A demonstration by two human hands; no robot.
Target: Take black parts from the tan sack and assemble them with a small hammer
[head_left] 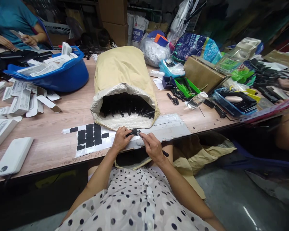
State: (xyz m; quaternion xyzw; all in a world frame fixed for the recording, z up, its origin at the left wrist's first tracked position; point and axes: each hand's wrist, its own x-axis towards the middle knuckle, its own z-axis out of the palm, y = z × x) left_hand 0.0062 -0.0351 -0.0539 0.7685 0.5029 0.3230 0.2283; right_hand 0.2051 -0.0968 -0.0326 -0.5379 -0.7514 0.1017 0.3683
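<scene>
Pinch work, L & R both busy

L hand (121,138): fingers bent in, pinching a small blk part (135,131) over the near edge of the counter (74,106), just in front of the sack (121,64). R hand (153,147): curled round a slim tool (165,153), blk end poking out past the palm; thumb & fingertips come right up to the part, but can't tell if the tool tip touches it.

Containers, L to R: blue tub (65,80), heaped w/ white boxes (42,69), more boxes loose beside it. Tan sack lies flat, mouth toward the person, lots of blk pcs inside, details lost in shadow. Turquoise basket (166,71) w/ clear plastic. Navy tray (167,86), contents unclear. Green tray (194,94) w/ tiny green bits. Light-blue bin (223,107) w/ dark items & a pale oval one.
</scene>
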